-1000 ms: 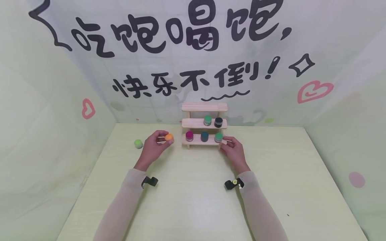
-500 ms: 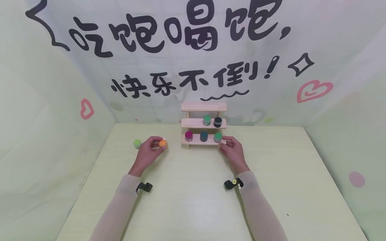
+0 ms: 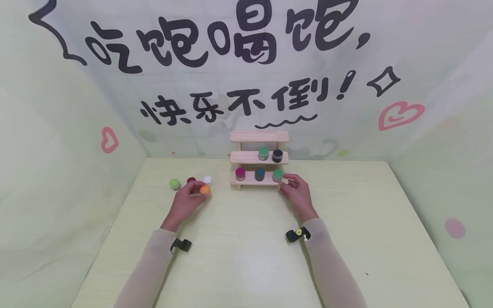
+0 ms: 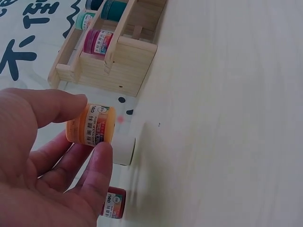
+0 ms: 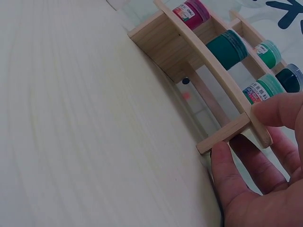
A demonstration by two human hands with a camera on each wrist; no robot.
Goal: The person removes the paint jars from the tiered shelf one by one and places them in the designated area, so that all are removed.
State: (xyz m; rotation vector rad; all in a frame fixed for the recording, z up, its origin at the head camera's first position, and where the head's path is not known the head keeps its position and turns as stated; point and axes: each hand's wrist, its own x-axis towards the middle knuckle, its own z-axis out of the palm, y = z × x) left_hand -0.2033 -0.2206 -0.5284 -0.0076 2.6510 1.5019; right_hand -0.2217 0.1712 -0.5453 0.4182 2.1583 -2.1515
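Note:
My left hand (image 3: pixel 186 202) pinches an orange paint jar (image 4: pixel 92 125) between thumb and fingertips, left of a small three-tier wooden display rack (image 3: pixel 259 136). Just behind that hand stand a white jar (image 3: pixel 208 181) and a dark red jar (image 3: pixel 191 180), the red one partly hidden by it. With my right hand (image 3: pixel 299 197) I grip the right end of the rack's lowest shelf, thumb on top and fingers beneath. That shelf bears a magenta jar (image 3: pixel 240 173), a teal jar (image 3: pixel 259 174) and a green jar (image 3: pixel 277 175).
On the middle shelf are another green jar (image 3: pixel 263 153) and a dark jar (image 3: pixel 277 155). A light green jar (image 3: pixel 175 184) stands farther left on the pale table (image 3: pixel 246 256). Behind the rack hangs a white cloth (image 3: pixel 200 141) with black lettering.
My left hand has drawn back leftward and toward me with the orange jar, away from the rack. The white and dark red jars have come into view behind it. My right hand stays put.

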